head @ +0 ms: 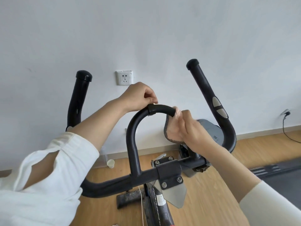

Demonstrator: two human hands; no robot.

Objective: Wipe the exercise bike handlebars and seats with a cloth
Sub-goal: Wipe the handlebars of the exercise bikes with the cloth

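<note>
Wiping step, my read: steady the handlebar loop (132, 137) from the left, keep the cloth (166, 128) wrapped right round the foam, draw it down the right bend | left hand (140, 97) sat curled atop the loop, grip unclear to me | right hand (180, 128) clenched the cloth against the loop's right shoulder, forearm angled up.

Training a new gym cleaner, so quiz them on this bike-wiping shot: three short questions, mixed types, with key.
1. Which hand holds the cloth? A left, B right.
2. True or false: the cloth is draped over the seat.
3. Fill in: the paper cup stands on the ____.
Key: 1 B, the right hand. 2 False: it is against the centre loop, whose top the left hand touches. 3 floor.
</note>
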